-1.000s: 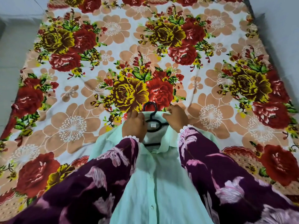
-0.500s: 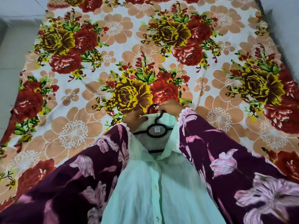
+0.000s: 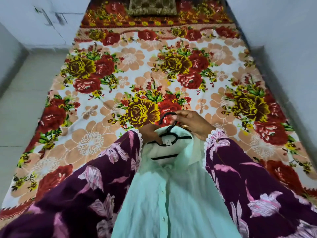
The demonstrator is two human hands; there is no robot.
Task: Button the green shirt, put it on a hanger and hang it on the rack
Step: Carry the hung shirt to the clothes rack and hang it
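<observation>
My right hand [image 3: 192,122] pinches the hanger [image 3: 169,134] hook; my left hand [image 3: 151,133] grips its shoulder. The shirt [image 3: 171,194], light and limp, drapes over the bed's [image 3: 103,134] near edge; I'd carry by the stiff hook.

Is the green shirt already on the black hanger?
Yes, the hanger sits inside the green shirt collar, its hook pinched by the right hand.

Black hanger [image 3: 169,134] by my right hand [image 3: 192,124]; pale green shirt [image 3: 173,194] below it; maroon, pink-flowered sleeves [image 3: 257,194]; red-yellow floral bedspread [image 3: 120,74] beyond; brownish pillow [image 3: 152,6], perhaps patterned.
</observation>
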